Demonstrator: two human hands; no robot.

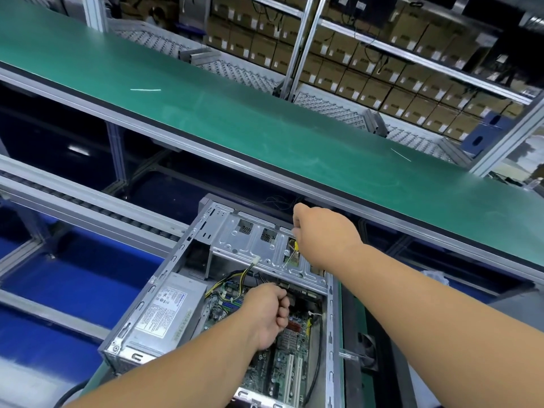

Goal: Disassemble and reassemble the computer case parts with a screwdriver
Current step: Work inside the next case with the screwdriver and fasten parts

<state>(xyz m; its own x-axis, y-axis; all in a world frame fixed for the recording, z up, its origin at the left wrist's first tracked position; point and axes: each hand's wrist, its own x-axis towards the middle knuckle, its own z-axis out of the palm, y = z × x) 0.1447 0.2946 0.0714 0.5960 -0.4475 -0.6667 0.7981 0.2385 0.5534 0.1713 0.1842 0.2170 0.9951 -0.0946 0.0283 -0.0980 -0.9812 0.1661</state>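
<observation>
An open grey computer case point(334, 325) lies on its side in front of me, its motherboard point(282, 366) and silver power supply point(167, 312) exposed. Across its far end sits a silver drive cage point(250, 245). My right hand point(323, 237) grips a yellow-handled screwdriver point(293, 253), whose tip points down-left onto the cage plate. My left hand point(266, 315) hovers over the motherboard with its fingers curled into a fist; whether it holds anything is hidden.
A green conveyor belt point(235, 119) runs diagonally behind the case. A roller track point(88, 210) lies to the left above blue bins point(73, 275). Shelves of cardboard boxes point(382, 69) fill the background. Yellow and black cables point(235, 278) hang from the cage.
</observation>
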